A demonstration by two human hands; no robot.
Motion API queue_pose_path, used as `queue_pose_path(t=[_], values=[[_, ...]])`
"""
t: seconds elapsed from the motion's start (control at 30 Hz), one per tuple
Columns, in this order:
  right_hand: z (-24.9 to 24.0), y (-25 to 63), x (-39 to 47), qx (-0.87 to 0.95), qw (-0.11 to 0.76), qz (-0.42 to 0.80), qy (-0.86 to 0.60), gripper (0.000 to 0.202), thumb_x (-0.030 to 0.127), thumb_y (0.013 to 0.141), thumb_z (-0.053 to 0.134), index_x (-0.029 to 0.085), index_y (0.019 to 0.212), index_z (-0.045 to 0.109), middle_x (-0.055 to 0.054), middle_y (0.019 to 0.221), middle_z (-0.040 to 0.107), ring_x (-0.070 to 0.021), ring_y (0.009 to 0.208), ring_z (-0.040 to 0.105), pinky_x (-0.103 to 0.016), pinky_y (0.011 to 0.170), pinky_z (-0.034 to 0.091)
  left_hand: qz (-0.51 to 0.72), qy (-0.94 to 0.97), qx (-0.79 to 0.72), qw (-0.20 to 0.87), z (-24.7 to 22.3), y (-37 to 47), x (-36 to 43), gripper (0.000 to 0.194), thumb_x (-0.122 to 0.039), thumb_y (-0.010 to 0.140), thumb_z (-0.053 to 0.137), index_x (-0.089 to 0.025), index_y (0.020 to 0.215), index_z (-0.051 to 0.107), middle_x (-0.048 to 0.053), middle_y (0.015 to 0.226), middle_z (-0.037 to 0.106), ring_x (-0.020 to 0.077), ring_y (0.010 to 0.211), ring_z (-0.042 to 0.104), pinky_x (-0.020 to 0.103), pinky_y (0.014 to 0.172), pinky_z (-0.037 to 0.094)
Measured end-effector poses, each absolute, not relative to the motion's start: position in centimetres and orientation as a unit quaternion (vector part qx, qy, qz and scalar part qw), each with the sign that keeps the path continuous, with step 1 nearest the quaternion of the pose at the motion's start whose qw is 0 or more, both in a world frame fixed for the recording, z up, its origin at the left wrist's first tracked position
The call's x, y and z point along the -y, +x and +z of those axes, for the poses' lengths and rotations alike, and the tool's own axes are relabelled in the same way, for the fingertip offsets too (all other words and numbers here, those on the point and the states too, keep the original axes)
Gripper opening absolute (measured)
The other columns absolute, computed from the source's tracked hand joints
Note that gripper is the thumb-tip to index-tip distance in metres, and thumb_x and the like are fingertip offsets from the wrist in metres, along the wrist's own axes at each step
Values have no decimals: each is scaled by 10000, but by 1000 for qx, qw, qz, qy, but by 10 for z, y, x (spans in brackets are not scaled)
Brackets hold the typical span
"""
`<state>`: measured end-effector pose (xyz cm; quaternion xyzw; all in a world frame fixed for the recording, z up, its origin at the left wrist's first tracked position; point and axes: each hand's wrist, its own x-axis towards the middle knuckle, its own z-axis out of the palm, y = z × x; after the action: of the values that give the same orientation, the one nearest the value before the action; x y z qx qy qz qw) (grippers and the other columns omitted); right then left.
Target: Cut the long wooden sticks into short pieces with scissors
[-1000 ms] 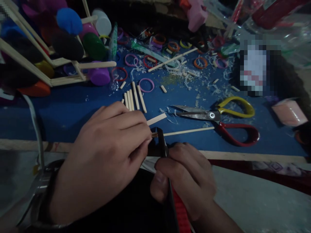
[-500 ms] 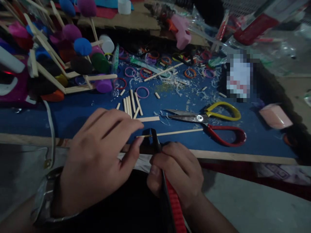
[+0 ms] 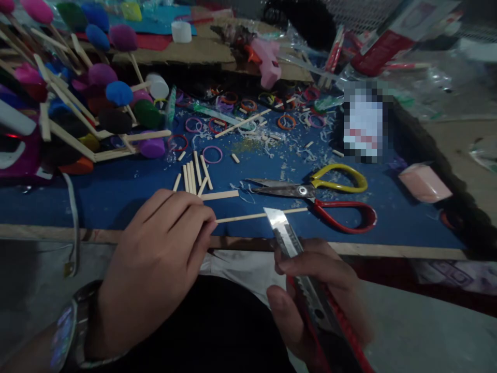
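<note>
From where I stand, the left hand, a silvery metal watch at its wrist, has its fingers drawn together, thumb and fingertips pinching one end of a thin, round, pale wooden stick. That stick lies along the near edge of the blue tabletop, its far end close to the red handle of the metal scissors with one yellow and one red loop, whose blades lie parted. The right hand, slightly blurred, has its fingers curled around a red-and-black utility knife; the bare steel blade crosses over the stick, though I can't tell whether it touches. Just beyond the left hand's knuckles are short pale wooden rods and a flat wooden strip, with a lilac ring behind them.
</note>
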<state>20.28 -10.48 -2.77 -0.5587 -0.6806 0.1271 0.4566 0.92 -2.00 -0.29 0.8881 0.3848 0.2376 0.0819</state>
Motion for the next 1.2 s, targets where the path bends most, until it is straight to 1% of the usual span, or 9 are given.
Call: queue_pose_path(t=[0.13,0.27,0.37,0.5,0.6,0.77,0.93,1.03,1.2], values=[[-31,210,111,652,415,213,-598,464,136,806,684,324,1212,558,-29,994,702,-230,831,707,-381,719,616,249,873,-412,82,0,7,23,79,-142,927,559,-170,893,624,49,858,667,218,834,609,376,769,479],[-30,214,126,620,430,342,-560,674,159,929,534,431,1506,317,-50,1348,629,-219,893,736,-360,682,637,261,864,-427,61,0,4,29,55,-145,908,605,-183,910,645,28,835,691,200,814,625,348,746,481],[-21,217,139,563,419,441,-560,603,214,1001,417,464,1529,267,-37,1518,494,-224,945,742,-346,705,647,262,869,-416,62,-3,4,34,66,-121,896,619,-171,913,660,32,844,704,204,829,614,354,770,492],[-10,215,145,479,456,518,-542,502,398,1010,412,444,1503,330,-60,1527,474,-181,695,731,-294,507,624,260,870,-417,35,-7,7,37,92,-114,877,634,-171,928,684,57,871,708,241,875,612,399,804,512],[-12,213,143,480,442,436,-620,497,307,1012,448,457,1474,345,-61,1459,542,-133,593,681,-262,473,593,252,872,-420,19,-9,7,34,89,-121,880,624,-174,923,682,74,884,706,263,883,621,438,816,523],[-21,226,132,597,354,225,-683,610,267,940,565,273,1516,367,-127,1309,665,-281,1065,706,-374,816,619,260,857,-445,9,-8,3,25,65,-154,905,595,-176,893,654,91,890,696,286,905,618,487,817,531],[-25,255,109,628,316,-73,-707,444,295,927,581,201,1361,576,-168,1170,721,-362,1051,693,-502,846,580,265,863,-430,18,-6,2,21,86,-128,913,576,-197,900,626,78,885,678,269,899,600,466,820,524],[-25,270,92,649,290,-72,-700,374,333,932,568,155,1256,627,-197,1118,715,-372,1027,688,-523,834,574,267,866,-422,26,-6,1,24,88,-109,907,586,-189,919,621,73,890,678,264,899,587,460,814,512],[-20,277,72,673,294,5,-679,338,297,918,579,186,1235,618,-133,1099,722,-302,1025,691,-444,857,573,270,873,-401,63,-6,6,33,77,-79,898,606,-151,901,632,60,864,673,232,876,581,423,808,491]])
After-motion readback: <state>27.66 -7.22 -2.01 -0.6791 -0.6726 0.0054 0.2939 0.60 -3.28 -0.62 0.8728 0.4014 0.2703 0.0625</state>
